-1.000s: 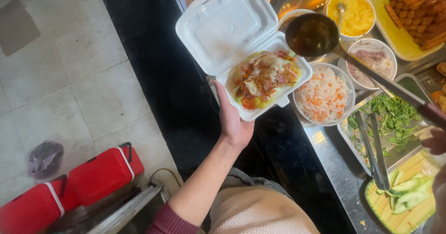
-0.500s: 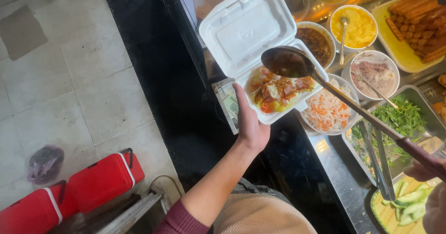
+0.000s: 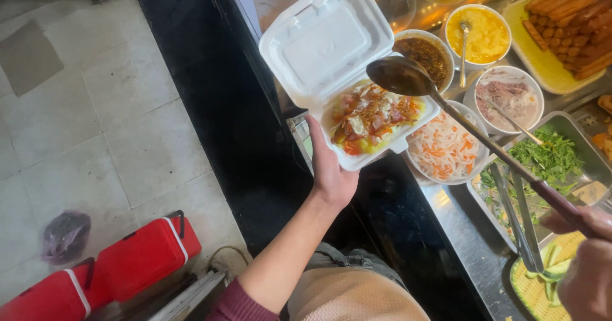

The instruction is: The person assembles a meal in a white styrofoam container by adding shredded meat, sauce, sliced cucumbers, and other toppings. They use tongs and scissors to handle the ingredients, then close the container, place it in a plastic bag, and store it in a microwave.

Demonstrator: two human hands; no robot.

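Left hand point(image 3: 331, 171) grips open foam box point(image 3: 347, 59) from below, centre frame. Right hand point(image 3: 583, 257), lower right, clenches ladle point(image 3: 405, 77) over food point(image 3: 373, 117). Step: saucing. Next needs steady tilt inside box rim.

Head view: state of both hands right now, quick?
Left hand: closed on the open foam box of food, holding it from below.
Right hand: closed on the long ladle handle; bowl sits over the box.

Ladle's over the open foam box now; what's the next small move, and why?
Probably tip the ladle so its dark sauce falls on the food. The right hand holds its long handle with the bowl level above the foam box, which the left hand holds from below, clear of the sauce bowl.
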